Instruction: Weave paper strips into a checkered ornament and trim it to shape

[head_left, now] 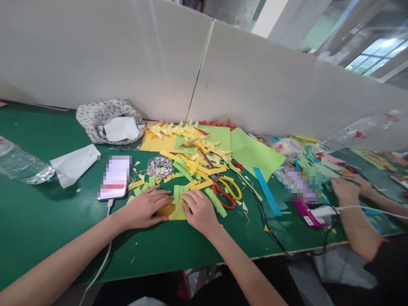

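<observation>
My left hand [146,207] lies on the green table [38,212] with its fingers stretched out, pressing the left side of a woven patch of yellow and green paper strips [176,207]. My right hand [200,209] rests on the right side of the same patch, fingers curled down onto the strips. Loose yellow and green strips [194,172] lie just behind the patch. Neither hand lifts anything off the table.
A phone [116,177] on a white cable lies left of the hands, with a small dish of beads [160,166] beside it. Red and yellow scissors [227,190] lie right. A plastic bottle [22,165], white paper, a cloth pouch and a co-worker's hands [346,189] surround them.
</observation>
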{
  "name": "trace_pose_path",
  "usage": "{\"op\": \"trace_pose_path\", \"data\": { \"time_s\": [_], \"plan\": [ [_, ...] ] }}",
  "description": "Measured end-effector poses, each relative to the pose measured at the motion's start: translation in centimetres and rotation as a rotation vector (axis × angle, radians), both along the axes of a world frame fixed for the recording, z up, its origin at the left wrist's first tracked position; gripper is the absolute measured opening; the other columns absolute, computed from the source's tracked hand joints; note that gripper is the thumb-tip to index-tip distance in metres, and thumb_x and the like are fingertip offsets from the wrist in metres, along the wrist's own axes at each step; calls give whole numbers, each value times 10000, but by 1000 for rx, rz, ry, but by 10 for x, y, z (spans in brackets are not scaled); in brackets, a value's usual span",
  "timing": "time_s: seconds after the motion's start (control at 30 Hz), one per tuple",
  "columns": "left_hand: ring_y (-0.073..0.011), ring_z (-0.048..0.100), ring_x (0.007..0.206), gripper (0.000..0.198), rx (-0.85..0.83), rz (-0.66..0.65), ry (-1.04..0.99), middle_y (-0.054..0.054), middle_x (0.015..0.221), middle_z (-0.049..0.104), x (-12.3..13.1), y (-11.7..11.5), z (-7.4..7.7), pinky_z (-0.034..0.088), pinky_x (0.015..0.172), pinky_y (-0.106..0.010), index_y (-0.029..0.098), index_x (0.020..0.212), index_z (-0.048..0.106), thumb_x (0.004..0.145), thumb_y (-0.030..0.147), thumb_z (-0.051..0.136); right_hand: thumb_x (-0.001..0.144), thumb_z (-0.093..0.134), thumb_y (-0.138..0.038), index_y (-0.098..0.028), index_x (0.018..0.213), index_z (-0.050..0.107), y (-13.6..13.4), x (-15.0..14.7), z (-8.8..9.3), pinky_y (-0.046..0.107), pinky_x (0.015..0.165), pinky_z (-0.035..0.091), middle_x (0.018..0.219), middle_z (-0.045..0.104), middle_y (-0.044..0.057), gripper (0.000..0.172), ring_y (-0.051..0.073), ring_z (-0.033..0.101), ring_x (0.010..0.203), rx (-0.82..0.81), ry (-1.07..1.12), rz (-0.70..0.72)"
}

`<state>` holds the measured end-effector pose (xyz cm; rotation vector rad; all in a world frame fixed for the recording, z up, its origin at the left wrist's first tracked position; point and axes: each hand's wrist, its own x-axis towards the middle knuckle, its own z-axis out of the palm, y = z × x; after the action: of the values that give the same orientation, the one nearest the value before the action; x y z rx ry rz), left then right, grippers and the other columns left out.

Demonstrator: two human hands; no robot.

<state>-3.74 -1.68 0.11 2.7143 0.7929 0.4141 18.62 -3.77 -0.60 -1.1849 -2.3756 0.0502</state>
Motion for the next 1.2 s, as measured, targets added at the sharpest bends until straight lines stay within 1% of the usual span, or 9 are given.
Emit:
{"op": "trace_pose_path", "data": {
  "time_s": [0.17, 0.33, 0.4, 0.5, 0.57, 0.63, 0.8, 0.97, 1.2],
  "plan": [
    [-252, 457, 1201, 450, 37, 95, 20, -110, 1239, 563, -2, 0, -5, 257, 1052, -464, 181, 1110, 509, 809, 514, 484, 848, 377, -87, -142, 1110, 548, 1, -9, -4, 383, 952, 398, 1152, 596, 93, 317, 205, 483, 1110, 3, -89, 193],
    [-292, 359, 1269, 589, 108, 221, 17, -146, 1303, 496, -4, 0, -8, 227, 1055, -504, 156, 1069, 518, 739, 641, 475, 864, 376, -111, -147, 1130, 531, 0, -9, -9, 411, 941, 407, 1078, 629, 104, 310, 213, 506, 1091, -22, -80, 142],
    [-283, 405, 1232, 546, 137, 183, -8, -136, 1287, 509, -4, 0, -8, 258, 1039, -497, 162, 1089, 518, 760, 598, 490, 872, 397, -143, -138, 1108, 538, -1, -9, -9, 408, 930, 416, 1037, 637, 108, 275, 218, 523, 1058, -30, -48, 107],
    [-224, 521, 1099, 330, 149, 9, -33, -79, 1139, 613, -1, 0, -7, 331, 996, -433, 189, 1086, 535, 851, 414, 482, 874, 420, -172, -130, 1087, 544, -1, -9, -9, 403, 911, 429, 1004, 641, 114, 250, 221, 543, 1016, -35, -13, 89],
    [-192, 557, 1025, 221, 144, -78, -52, -50, 1039, 649, 2, 0, -5, 364, 963, -389, 203, 1043, 564, 884, 312, 456, 876, 423, -181, -140, 1091, 543, -2, -9, -8, 407, 901, 436, 994, 644, 114, 250, 220, 554, 1000, -32, 1, 80],
    [-179, 565, 984, 193, 136, -116, -68, -41, 986, 654, 4, -1, -3, 387, 930, -360, 215, 1008, 587, 893, 269, 443, 877, 426, -189, -154, 1089, 544, -2, -9, -8, 408, 888, 446, 986, 647, 111, 245, 218, 563, 990, -30, 17, 74],
    [-186, 548, 982, 197, 133, -158, -34, -44, 999, 639, 3, 0, 2, 405, 873, -334, 231, 982, 608, 900, 251, 431, 879, 425, -215, -146, 1158, 500, 1, -8, -5, 400, 923, 443, 1093, 615, 121, 296, 223, 523, 1078, -73, 70, 42],
    [-198, 528, 984, 203, 138, -154, -26, -52, 1007, 615, 1, 0, 1, 404, 854, -342, 234, 956, 624, 899, 267, 431, 889, 412, -245, -130, 1250, 430, 3, -9, -5, 456, 977, 398, 1216, 558, 126, 379, 253, 437, 1201, -102, -23, -27],
    [-199, 518, 917, 223, 149, -88, -31, -55, 952, 588, 1, -2, 4, 402, 781, -327, 257, 921, 660, 890, 315, 447, 895, 399, -211, -154, 1261, 433, 1, -10, -7, 447, 989, 391, 1214, 570, 115, 372, 232, 467, 1189, -25, -57, 13]
  ]
}}
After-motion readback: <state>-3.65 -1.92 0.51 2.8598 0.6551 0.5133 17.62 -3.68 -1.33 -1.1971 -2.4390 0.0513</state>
